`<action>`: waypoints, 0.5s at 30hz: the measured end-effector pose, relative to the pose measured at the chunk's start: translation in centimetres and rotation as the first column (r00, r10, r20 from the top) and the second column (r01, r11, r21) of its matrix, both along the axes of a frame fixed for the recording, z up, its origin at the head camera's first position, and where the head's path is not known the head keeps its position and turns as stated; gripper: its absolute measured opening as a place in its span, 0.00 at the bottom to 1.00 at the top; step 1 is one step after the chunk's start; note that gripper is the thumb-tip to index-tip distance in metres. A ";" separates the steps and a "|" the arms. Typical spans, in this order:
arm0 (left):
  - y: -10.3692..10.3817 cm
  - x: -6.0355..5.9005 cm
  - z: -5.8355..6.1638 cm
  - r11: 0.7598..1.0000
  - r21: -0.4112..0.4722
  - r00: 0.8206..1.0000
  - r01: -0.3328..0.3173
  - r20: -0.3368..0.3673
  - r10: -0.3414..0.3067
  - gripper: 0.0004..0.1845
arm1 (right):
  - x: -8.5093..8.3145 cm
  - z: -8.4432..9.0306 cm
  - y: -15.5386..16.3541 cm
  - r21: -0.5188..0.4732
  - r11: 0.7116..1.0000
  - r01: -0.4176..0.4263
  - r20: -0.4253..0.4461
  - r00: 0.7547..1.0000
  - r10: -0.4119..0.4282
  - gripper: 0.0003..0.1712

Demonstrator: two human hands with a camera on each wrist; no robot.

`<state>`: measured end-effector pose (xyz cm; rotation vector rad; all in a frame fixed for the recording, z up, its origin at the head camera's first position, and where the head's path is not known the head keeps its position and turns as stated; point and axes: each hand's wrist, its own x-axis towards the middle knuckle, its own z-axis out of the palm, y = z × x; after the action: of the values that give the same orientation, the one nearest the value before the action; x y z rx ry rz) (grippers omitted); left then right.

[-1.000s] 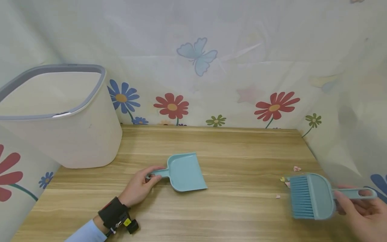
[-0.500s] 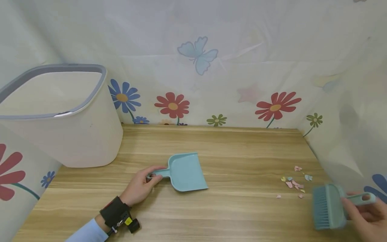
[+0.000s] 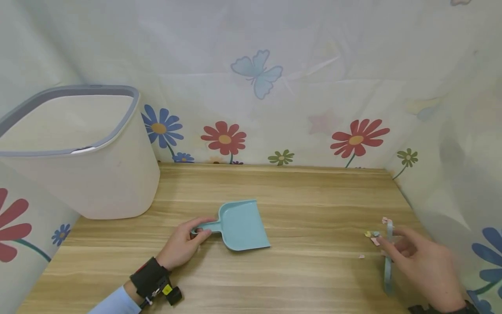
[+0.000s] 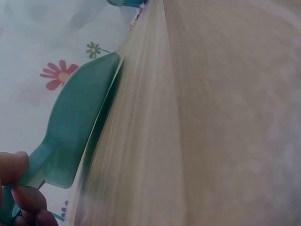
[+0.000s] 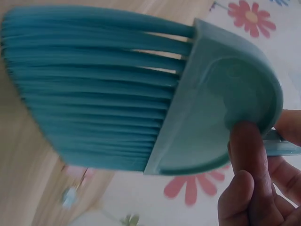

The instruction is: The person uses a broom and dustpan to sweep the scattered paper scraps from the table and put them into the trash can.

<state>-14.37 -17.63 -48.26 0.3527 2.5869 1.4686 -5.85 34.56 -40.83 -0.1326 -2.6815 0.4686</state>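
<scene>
My left hand (image 3: 182, 242) grips the short handle of a light blue dustpan (image 3: 244, 226) in the middle of the table, its wide lip facing right. In the left wrist view the dustpan (image 4: 80, 113) shows from the side, close over the wood, thumb and fingers around its handle. On the right, my right hand (image 3: 425, 264) holds a matching hand brush (image 3: 388, 277), seen edge-on from the head. The right wrist view shows the brush's long teal bristles (image 5: 94, 89) and a finger along its head. Small pink, yellow and blue paper scraps (image 3: 375, 240) lie by the brush, partly hidden.
A tall white bin (image 3: 113, 183) with a grey rim stands at the table's back left. Flower-printed sheeting (image 3: 282, 109) rises behind the wood-grain table (image 3: 298, 192) and along its right side. One small scrap (image 3: 361, 257) lies apart, left of the brush.
The brush first swung right and nearer, exposing the scraps, then came back left beside them and turned edge-on to the head view. The left hand and dustpan stayed almost still.
</scene>
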 end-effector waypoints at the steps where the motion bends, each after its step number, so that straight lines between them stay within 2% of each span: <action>1: 0.0 0.0 0.0 1.000 0.002 1.000 0.000 0.000 0.000 0.18 | -0.5 -0.1 -0.5 0.013 1.000 -0.025 -0.010 1.000 0.025 0.21; 9: -0.1 0.0 -0.4 1.000 0.006 1.000 0.001 0.006 -0.001 0.18 | -4.8 -1.0 -5.2 0.089 0.977 -0.196 -0.082 0.976 0.203 0.22; 15: -0.2 -0.1 -0.6 1.000 -0.002 1.000 -0.013 0.011 0.013 0.17 | -6.7 -1.4 -8.1 0.060 0.947 -0.314 -0.147 0.936 0.320 0.19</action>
<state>-14.47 -17.83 -48.86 0.3270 2.5876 1.4675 -12.54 26.41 -42.21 0.3402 -2.5620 0.5042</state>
